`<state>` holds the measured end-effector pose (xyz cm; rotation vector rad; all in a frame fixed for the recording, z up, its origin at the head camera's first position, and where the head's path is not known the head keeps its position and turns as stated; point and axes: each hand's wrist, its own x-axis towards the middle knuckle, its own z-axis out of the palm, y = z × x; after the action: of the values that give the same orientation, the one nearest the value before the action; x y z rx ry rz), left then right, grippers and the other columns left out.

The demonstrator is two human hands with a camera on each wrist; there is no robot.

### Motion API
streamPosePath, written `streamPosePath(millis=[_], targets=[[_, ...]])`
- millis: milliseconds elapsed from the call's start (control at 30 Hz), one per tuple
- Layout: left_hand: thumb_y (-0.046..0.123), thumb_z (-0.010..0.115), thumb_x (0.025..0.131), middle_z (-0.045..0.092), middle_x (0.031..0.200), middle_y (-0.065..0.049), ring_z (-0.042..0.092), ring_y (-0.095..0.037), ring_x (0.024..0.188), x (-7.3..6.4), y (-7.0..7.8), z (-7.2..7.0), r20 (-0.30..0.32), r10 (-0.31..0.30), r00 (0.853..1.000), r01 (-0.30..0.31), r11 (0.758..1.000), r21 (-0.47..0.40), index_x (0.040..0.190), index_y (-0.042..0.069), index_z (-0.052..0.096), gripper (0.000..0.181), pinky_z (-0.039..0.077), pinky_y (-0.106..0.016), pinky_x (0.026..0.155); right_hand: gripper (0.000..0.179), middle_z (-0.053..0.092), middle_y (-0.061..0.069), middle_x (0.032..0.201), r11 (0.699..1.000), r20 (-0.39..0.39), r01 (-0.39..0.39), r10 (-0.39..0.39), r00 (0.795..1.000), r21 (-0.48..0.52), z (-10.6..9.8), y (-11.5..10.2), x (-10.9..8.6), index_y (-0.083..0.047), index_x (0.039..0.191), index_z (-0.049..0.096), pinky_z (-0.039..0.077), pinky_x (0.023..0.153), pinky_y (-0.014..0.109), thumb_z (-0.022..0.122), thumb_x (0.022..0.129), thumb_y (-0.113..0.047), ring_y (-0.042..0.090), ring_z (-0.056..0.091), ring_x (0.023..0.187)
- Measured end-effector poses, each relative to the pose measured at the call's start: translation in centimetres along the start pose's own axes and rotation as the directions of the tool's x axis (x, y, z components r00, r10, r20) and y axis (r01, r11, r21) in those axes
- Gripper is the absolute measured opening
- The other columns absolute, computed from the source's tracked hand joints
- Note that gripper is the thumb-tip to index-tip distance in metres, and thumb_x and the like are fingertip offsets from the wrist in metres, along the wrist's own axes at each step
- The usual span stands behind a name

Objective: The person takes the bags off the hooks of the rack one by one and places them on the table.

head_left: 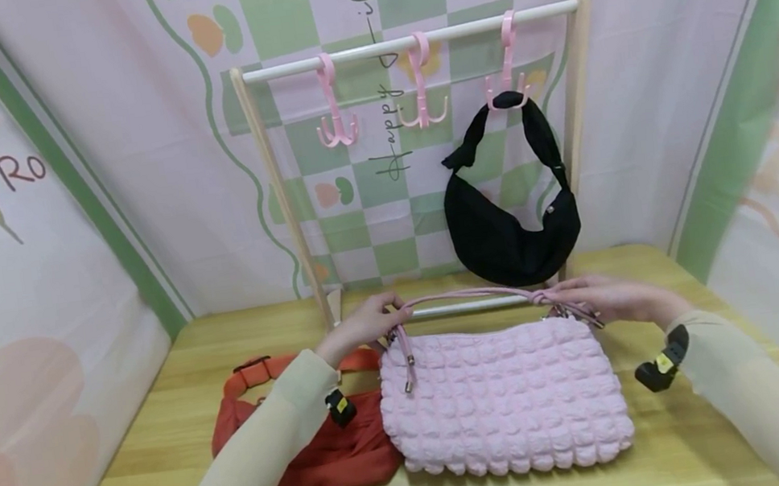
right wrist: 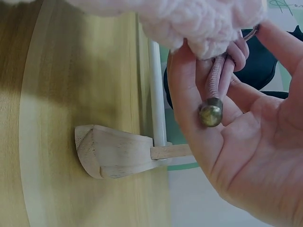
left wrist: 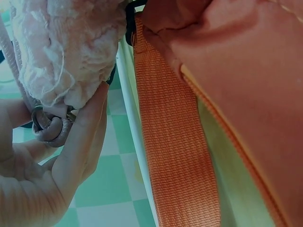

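A puffy pink handbag (head_left: 503, 399) is in front of me in the head view, its thin cord strap (head_left: 472, 293) arching across the top. My left hand (head_left: 363, 327) pinches its upper left corner; the left wrist view shows thumb and fingers around the knotted cord (left wrist: 53, 132) and its ring. At the upper right corner, my right hand (head_left: 611, 298) grips the bag by the other knot. A metal-tipped cord end (right wrist: 210, 112) lies against those fingers in the right wrist view. Left of the pink bag, under my left forearm, lies a red-orange bag (head_left: 343, 459) with a webbing strap (left wrist: 173, 142).
Behind the bags stands a rack with a white rail (head_left: 366, 52) and wooden posts (head_left: 282, 199). Three pink hooks (head_left: 420, 85) hang from it. A black shoulder bag (head_left: 513, 240) hangs on the right one. One wooden foot (right wrist: 113, 151) rests on the table (head_left: 183, 463).
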<state>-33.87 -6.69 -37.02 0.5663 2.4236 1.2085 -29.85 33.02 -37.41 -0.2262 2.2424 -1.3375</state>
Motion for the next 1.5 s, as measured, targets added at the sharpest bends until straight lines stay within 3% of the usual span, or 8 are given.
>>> streamPosePath(millis=[267, 533, 700, 833, 1133, 1267, 1400, 1500], targets=[[0.030, 0.055, 0.096, 0.055, 0.080, -0.006, 0.054, -0.017, 0.062, 0.1, 0.1, 0.1, 0.005, -0.021, 1.000, 0.021, 1.000, 0.002, 0.104, 0.009, 0.059, 0.023, 0.055, -0.033, 0.049, 0.059, 0.062, 0.003, 0.109, 1.000, 0.009, 0.012, -0.012, 1.000, -0.010, -0.1, 0.5, 0.1, 0.010, 0.137, 0.037, 0.051, 0.076, 0.028, 0.045, 0.100, -0.035, 0.011, 0.058, 0.093], [0.033, 0.056, 0.095, 0.056, 0.086, -0.008, 0.056, -0.018, 0.065, 0.4, -0.3, 0.2, 0.008, -0.025, 1.000, 0.024, 1.000, 0.011, 0.103, 0.010, 0.059, 0.025, 0.056, -0.034, 0.050, 0.057, 0.062, 0.005, 0.112, 1.000, 0.017, 0.021, -0.021, 1.000, -0.007, -0.2, 1.1, 0.4, 0.009, 0.138, 0.036, 0.049, 0.068, 0.023, 0.047, 0.099, -0.031, 0.007, 0.057, 0.085], [0.032, 0.055, 0.095, 0.056, 0.087, -0.009, 0.056, -0.018, 0.065, 0.7, -0.5, 0.4, 0.009, -0.030, 1.000, 0.030, 0.999, 0.021, 0.103, 0.009, 0.058, 0.024, 0.056, -0.034, 0.050, 0.061, 0.047, 0.022, 0.129, 1.000, 0.010, -0.002, 0.002, 1.000, -0.012, 0.1, 1.3, 0.4, 0.009, 0.140, 0.033, 0.048, 0.068, 0.022, 0.048, 0.099, -0.033, 0.007, 0.053, 0.088], [0.033, 0.054, 0.096, 0.056, 0.095, -0.010, 0.056, -0.018, 0.063, 0.8, -0.8, 0.6, 0.006, -0.029, 1.000, 0.029, 0.999, 0.042, 0.103, 0.010, 0.059, 0.024, 0.054, -0.032, 0.048, 0.061, 0.036, 0.025, 0.140, 1.000, 0.014, -0.007, 0.007, 1.000, -0.012, 0.2, 1.5, 0.6, 0.008, 0.141, 0.033, 0.049, 0.072, 0.024, 0.048, 0.099, -0.033, 0.010, 0.051, 0.097], [0.033, 0.054, 0.096, 0.054, 0.094, -0.009, 0.055, -0.017, 0.062, 0.8, -1.2, 0.8, 0.014, -0.027, 1.000, 0.026, 0.999, 0.040, 0.098, 0.008, 0.058, 0.025, 0.053, -0.031, 0.047, 0.057, 0.049, 0.016, 0.124, 0.999, 0.021, -0.046, 0.046, 0.999, -0.009, 0.4, 2.0, 1.3, 0.004, 0.139, 0.038, 0.048, 0.080, 0.031, 0.049, 0.098, -0.035, 0.017, 0.049, 0.102], [0.033, 0.055, 0.096, 0.054, 0.090, -0.008, 0.054, -0.016, 0.062, 0.9, -1.3, 0.8, 0.018, -0.029, 0.999, 0.028, 0.998, 0.047, 0.095, 0.007, 0.058, 0.025, 0.052, -0.030, 0.046, 0.052, 0.048, 0.015, 0.122, 0.999, 0.031, -0.048, 0.049, 0.998, -0.023, 0.4, 2.3, 1.5, 0.003, 0.135, 0.043, 0.048, 0.073, 0.025, 0.049, 0.098, -0.034, 0.014, 0.050, 0.094], [0.032, 0.055, 0.096, 0.053, 0.085, -0.006, 0.053, -0.016, 0.061, 1.0, -1.4, 0.9, 0.023, -0.030, 0.999, 0.029, 0.998, 0.053, 0.094, 0.006, 0.058, 0.026, 0.051, -0.030, 0.045, 0.057, 0.046, 0.013, 0.119, 0.997, 0.027, -0.069, 0.069, 0.997, -0.022, 0.5, 2.4, 1.4, 0.003, 0.137, 0.039, 0.047, 0.069, 0.026, 0.049, 0.098, -0.035, 0.014, 0.049, 0.090], [0.032, 0.055, 0.096, 0.054, 0.085, -0.006, 0.053, -0.015, 0.062, 1.0, -1.5, 0.9, 0.025, -0.032, 0.999, 0.030, 0.998, 0.058, 0.094, 0.007, 0.058, 0.026, 0.051, -0.030, 0.046, 0.054, 0.052, 0.009, 0.106, 0.997, 0.034, -0.073, 0.072, 0.997, 0.011, 0.6, 2.5, 1.5, 0.005, 0.134, 0.039, 0.048, 0.064, 0.027, 0.048, 0.098, -0.035, 0.014, 0.052, 0.080]])
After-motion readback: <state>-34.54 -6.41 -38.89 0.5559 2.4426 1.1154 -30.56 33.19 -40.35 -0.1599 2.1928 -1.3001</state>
